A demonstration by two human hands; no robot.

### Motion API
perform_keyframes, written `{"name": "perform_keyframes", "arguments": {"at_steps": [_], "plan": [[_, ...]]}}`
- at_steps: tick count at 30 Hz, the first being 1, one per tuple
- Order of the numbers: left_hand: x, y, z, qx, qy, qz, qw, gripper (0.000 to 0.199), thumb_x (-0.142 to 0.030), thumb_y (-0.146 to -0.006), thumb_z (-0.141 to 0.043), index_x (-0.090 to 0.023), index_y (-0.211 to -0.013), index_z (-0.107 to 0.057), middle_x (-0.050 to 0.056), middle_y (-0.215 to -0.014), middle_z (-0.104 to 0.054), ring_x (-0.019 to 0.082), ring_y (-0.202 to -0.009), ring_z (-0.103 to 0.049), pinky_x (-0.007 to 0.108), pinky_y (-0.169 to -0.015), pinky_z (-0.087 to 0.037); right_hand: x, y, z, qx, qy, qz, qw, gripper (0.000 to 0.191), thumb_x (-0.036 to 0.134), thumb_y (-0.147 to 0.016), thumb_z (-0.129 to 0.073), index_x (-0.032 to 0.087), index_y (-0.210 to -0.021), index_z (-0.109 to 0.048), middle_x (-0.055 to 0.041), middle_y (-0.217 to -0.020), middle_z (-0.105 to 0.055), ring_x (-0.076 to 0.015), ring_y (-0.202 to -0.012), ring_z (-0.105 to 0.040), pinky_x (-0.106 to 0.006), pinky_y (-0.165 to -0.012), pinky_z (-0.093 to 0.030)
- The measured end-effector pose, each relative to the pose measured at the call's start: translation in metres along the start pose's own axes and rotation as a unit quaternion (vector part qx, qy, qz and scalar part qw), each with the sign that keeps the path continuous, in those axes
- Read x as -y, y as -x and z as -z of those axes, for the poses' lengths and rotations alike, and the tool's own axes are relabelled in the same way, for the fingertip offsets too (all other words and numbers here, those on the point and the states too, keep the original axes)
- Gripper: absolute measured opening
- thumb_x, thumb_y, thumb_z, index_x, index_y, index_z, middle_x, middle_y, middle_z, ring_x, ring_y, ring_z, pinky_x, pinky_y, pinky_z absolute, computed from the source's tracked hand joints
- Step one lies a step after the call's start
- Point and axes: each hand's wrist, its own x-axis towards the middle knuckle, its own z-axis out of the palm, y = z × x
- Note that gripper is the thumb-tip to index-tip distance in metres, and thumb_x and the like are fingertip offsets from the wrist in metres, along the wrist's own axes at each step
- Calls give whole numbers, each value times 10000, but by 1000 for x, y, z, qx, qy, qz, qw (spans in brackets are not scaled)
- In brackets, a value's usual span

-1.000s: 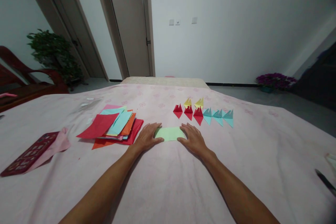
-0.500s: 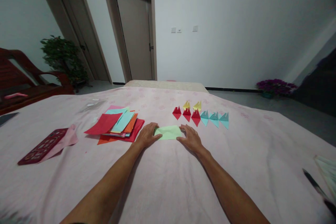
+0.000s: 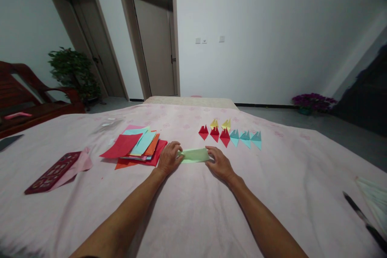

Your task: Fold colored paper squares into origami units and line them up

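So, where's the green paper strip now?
Near the head view's centre, the green paper strip is between left hand and right hand, right of the paper stack.

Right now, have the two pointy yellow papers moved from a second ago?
No. The pointy yellow papers sit in the same place, just behind the red folded papers; the whole view shifted.

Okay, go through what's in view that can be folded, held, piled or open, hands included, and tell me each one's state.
Green paper, held at both ends
Left hand, pinching the paper's left end
Right hand, pinching its right end
Loose sheets, piled unevenly
Red pieces, folded
Yellow pieces, folded
Blue pieces, folded
Middle door, apparently ajar
Tablecloth, spread, slightly wrinkled
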Motion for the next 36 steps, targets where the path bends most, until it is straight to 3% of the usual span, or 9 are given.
{"name": "perform_keyframes", "arguments": {"at_steps": [4,7,10,14,19,23,29,33,36], "plan": [[-2,4,3,-13,-13,-3,1000,96,-186,-804,-651,-214,-883,-604,64,-1008,-607,226,-940,-587,331,-796,-455,5,1,2,0,-7,25,1000,286,86,-669,-551,225,-896,-655,-61,-1239,-642,-226,-1149,-594,-401,-990,-493],[-2,8,3,-21,-5,-9,1000,26,-195,-864,-586,-215,-855,-600,45,-914,-611,187,-827,-599,267,-682,-434,8,2,3,20,-6,35,999,345,62,-676,-530,231,-931,-689,-54,-1252,-640,-217,-1140,-612,-386,-984,-502],[-2,13,2,-27,22,-26,999,143,-236,-935,-501,-209,-812,-570,26,-818,-602,156,-716,-588,238,-612,-415,9,3,4,31,-4,47,998,411,47,-694,-534,252,-1002,-712,-44,-1245,-649,-209,-1119,-628,-387,-980,-509],[-1,14,1,-32,79,-62,994,212,-251,-982,-416,-209,-806,-526,33,-809,-621,153,-746,-610,247,-683,-469,8,6,6,-20,1,82,996,365,25,-722,-545,237,-959,-726,-64,-1152,-685,-216,-1038,-652,-404,-926,-534],[4,2,-2,-25,135,-72,988,146,-202,-972,-432,-215,-860,-526,72,-1002,-662,163,-947,-647,278,-817,-521,8,9,9,-89,91,140,982,431,-32,-723,-498,219,-1010,-700,-90,-1145,-677,-235,-1075,-600,-416,-918,-499],[13,1,-1,51,148,-42,987,136,-158,-913,-526,-228,-1012,-586,82,-1171,-645,184,-1046,-652,306,-871,-545,14,10,12,-44,169,160,972,435,-18,-709,-515,214,-1036,-686,-98,-1159,-664,-258,-1098,-561,-417,-918,-459],[11,18,8,114,57,-24,992,276,-238,-981,-455,-257,-1200,-623,94,-1324,-594,218,-1174,-609,361,-944,-538,36,10,19,59,281,77,955,477,24,-695,-565,243,-1104,-675,-84,-1172,-659,-300,-1024,-525,-433,-817,-390],[7,22,9,118,17,-27,992,296,-275,-991,-457,-256,-1220,-643,108,-1321,-606,244,-1166,-611,406,-944,-539,44,11,20,80,278,61,955,479,64,-724,-588,247,-1160,-662,-102,-1234,-635,-335,-1086,-497,-463,-867,-364],[6,23,10,133,6,-34,991,311,-271,-994,-452,-257,-1246,-634,118,-1341,-596,250,-1193,-596,427,-970,-523,44,7,21,134,242,92,956,545,86,-712,-609,267,-1226,-638,-86,-1295,-618,-350,-1202,-459,-490,-979,-320]]}}
